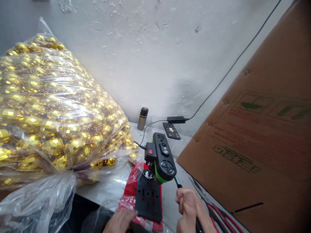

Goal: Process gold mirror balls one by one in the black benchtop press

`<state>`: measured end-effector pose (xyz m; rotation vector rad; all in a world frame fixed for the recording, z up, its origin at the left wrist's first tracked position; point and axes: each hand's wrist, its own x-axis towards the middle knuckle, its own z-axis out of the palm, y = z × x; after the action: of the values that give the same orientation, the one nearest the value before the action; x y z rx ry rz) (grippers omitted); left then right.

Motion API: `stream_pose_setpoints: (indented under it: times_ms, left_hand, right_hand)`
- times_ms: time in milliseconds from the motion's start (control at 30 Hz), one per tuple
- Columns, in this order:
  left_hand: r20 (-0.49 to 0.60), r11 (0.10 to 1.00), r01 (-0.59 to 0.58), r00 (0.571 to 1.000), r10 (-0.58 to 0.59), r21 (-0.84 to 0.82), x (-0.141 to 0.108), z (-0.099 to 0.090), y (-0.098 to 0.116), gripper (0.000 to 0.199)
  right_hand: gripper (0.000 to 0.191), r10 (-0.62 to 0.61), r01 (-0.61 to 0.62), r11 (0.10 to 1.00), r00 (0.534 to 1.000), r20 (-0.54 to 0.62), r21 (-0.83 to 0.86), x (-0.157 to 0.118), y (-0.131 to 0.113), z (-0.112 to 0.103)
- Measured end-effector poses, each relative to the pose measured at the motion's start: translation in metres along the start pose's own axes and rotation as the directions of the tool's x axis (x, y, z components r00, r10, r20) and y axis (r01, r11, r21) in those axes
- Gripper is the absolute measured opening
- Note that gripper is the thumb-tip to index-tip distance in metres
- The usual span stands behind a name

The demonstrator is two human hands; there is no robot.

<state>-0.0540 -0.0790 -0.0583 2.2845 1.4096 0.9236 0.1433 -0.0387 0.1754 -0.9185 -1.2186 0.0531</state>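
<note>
My right hand [190, 210] is wrapped round the black handle [199, 226] of a slim metal rod [178, 181], whose far end meets the machine. That machine [163, 158] is a black and green device with round vents, buttons and a red switch [150, 151] on a side box. It stands on a slotted black base plate [148, 197], which lies on a red plastic bag [131, 186]. Beside the plate's near left corner, my left hand [121, 221] rests with fingers stretched out, slightly blurred and partly cut off by the frame.
A large clear bag of gold mirrored balls [53, 113] fills the left. A cardboard box [252, 145] leans at right, with red-handled pliers [225, 216] beside it. Near the wall are a spray can [143, 119], a phone [171, 130] and a power adapter [176, 119] with its cable.
</note>
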Motion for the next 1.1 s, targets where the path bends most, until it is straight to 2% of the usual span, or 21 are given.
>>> stream_pose_setpoints:
  times_ms: [67, 133, 200, 233, 267, 367, 467, 600, 700, 733, 800, 833, 867, 933, 1000, 1033, 1100]
  left_hand:
    - [-0.172, 0.989, 0.079, 0.983, -0.056, 0.125, 0.033, -0.038, 0.001, 0.042]
    - [-0.265, 0.919, 0.266, 0.945, -0.189, 0.29, 0.076, -0.081, 0.0, 0.037]
    - [-0.267, 0.788, 0.447, 0.893, -0.363, 0.424, 0.115, -0.115, -0.002, 0.038]
    - [-0.241, 0.737, 0.503, 0.864, -0.442, 0.451, 0.13, -0.126, -0.004, 0.038]
    - [-0.233, 0.721, 0.523, 0.851, -0.471, 0.455, 0.142, -0.131, -0.007, 0.037]
    - [-0.191, 0.71, 0.553, 0.828, -0.528, 0.436, 0.16, -0.126, -0.016, 0.032]
    - [-0.172, 0.724, 0.563, 0.821, -0.544, 0.399, 0.163, -0.114, -0.023, 0.026]
    - [-0.164, 0.79, 0.526, 0.85, -0.5, 0.316, 0.159, -0.111, -0.027, 0.023]
    - [-0.181, 0.841, 0.481, 0.876, -0.448, 0.247, 0.154, -0.115, -0.024, 0.036]
    - [-0.206, 0.864, 0.471, 0.877, -0.435, 0.18, 0.15, -0.115, -0.021, 0.04]
    - [-0.256, 0.895, 0.437, 0.858, -0.446, -0.094, 0.139, -0.113, -0.013, 0.047]
    - [-0.248, 0.866, 0.412, 0.841, -0.481, -0.282, 0.132, -0.109, -0.007, 0.052]
    - [-0.202, 0.789, 0.392, 0.824, -0.53, -0.474, 0.125, -0.105, 0.0, 0.057]
    - [-0.027, 0.537, 0.398, 0.785, -0.619, -0.743, 0.11, -0.091, 0.013, 0.069]
    - [0.123, 0.304, 0.422, 0.732, -0.67, -0.854, 0.097, -0.072, 0.026, 0.079]
    - [0.164, 0.228, 0.421, 0.712, -0.683, -0.878, 0.093, -0.062, 0.031, 0.081]
    - [0.205, 0.174, 0.424, 0.708, -0.675, -0.889, 0.087, -0.045, 0.037, 0.083]
  right_hand:
    - [0.04, 0.03, -0.029, 0.999, 0.999, 0.025, -0.014, 0.002, 0.003, -0.002]
    - [0.04, 0.058, -0.056, 0.997, 0.997, 0.044, -0.053, 0.005, 0.007, -0.005]
    - [0.042, 0.066, -0.061, 0.994, 0.996, 0.052, -0.088, 0.006, 0.011, -0.008]
    - [0.043, 0.065, -0.06, 0.994, 0.996, 0.053, -0.091, 0.006, 0.012, -0.009]
    - [0.043, 0.064, -0.059, 0.995, 0.996, 0.054, -0.084, 0.006, 0.013, -0.009]
    - [0.041, 0.036, -0.034, 0.999, 0.997, 0.069, -0.036, 0.004, 0.011, -0.008]
    - [0.037, -0.02, 0.019, 1.0, 0.996, 0.092, 0.009, 0.003, 0.006, -0.006]
    - [0.035, -0.025, 0.022, 0.999, 0.995, 0.096, 0.033, 0.0, 0.006, -0.003]
    - [0.034, -0.053, 0.051, 0.998, 0.996, 0.078, 0.025, -0.009, 0.011, -0.003]
    - [0.034, -0.07, 0.069, 0.997, 0.995, 0.07, 0.023, -0.013, 0.014, -0.004]
    - [0.033, -0.091, 0.09, 0.996, 0.993, 0.07, 0.019, -0.021, 0.019, -0.006]
    - [0.033, -0.089, 0.088, 0.996, 0.993, 0.083, 0.013, -0.024, 0.021, -0.007]
    - [0.032, -0.084, 0.084, 0.996, 0.991, 0.104, 0.006, -0.026, 0.023, -0.009]
    - [0.031, -0.079, 0.079, 0.997, 0.987, 0.138, 0.001, -0.026, 0.024, -0.012]
    - [0.03, -0.082, 0.082, 0.997, 0.984, 0.159, 0.011, -0.023, 0.024, -0.013]
    - [0.03, -0.088, 0.086, 0.996, 0.982, 0.165, 0.019, -0.02, 0.023, -0.013]
    - [0.03, -0.092, 0.089, 0.996, 0.981, 0.171, 0.026, -0.014, 0.02, -0.013]
